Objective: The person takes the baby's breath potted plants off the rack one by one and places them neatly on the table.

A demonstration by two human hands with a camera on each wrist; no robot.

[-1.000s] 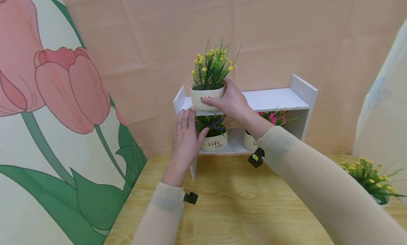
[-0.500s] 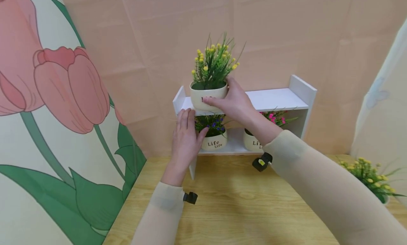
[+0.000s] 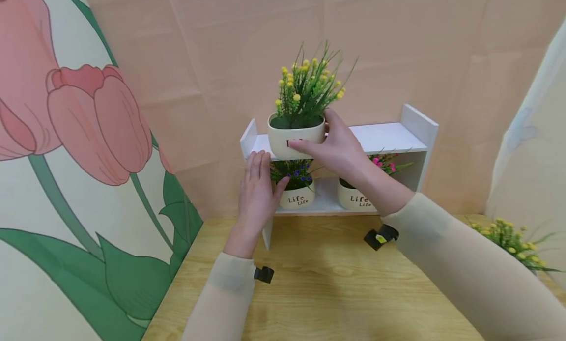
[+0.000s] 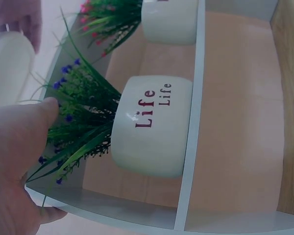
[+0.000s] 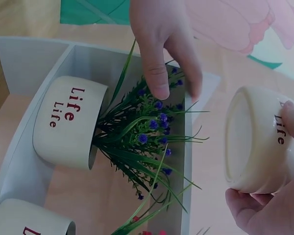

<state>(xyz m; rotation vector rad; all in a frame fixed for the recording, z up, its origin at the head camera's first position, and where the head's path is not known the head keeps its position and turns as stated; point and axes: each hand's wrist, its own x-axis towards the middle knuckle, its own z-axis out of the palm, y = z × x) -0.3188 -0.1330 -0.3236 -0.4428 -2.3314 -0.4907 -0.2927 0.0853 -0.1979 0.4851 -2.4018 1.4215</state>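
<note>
My right hand (image 3: 342,144) grips a cream pot of artificial yellow flowers (image 3: 297,137), thumb across its lettered front and fingers behind. In the right wrist view, the underside of this pot (image 5: 242,142) shows, raised above the shelf's upper board. At the left end of the small white shelf (image 3: 384,137), my left hand (image 3: 258,191) rests its straight fingers on the upper board's front corner. Its thumb (image 4: 49,110) sticks out beside the blue-flowered plant. That plant's pot (image 3: 297,198), marked "Life", stands on the lower board.
A pink-flowered pot (image 3: 353,198) stands on the lower board to the right, partly behind my right forearm. Another yellow-flowered plant (image 3: 508,245) is at the right edge of the wooden table (image 3: 318,282). Raised end panels (image 3: 420,127) bound the upper board. A tulip-printed panel (image 3: 88,134) stands left.
My right hand has moved the yellow-flowered pot a little to the right and nearer to me, and it tilts slightly. My left hand stays on the shelf corner.
</note>
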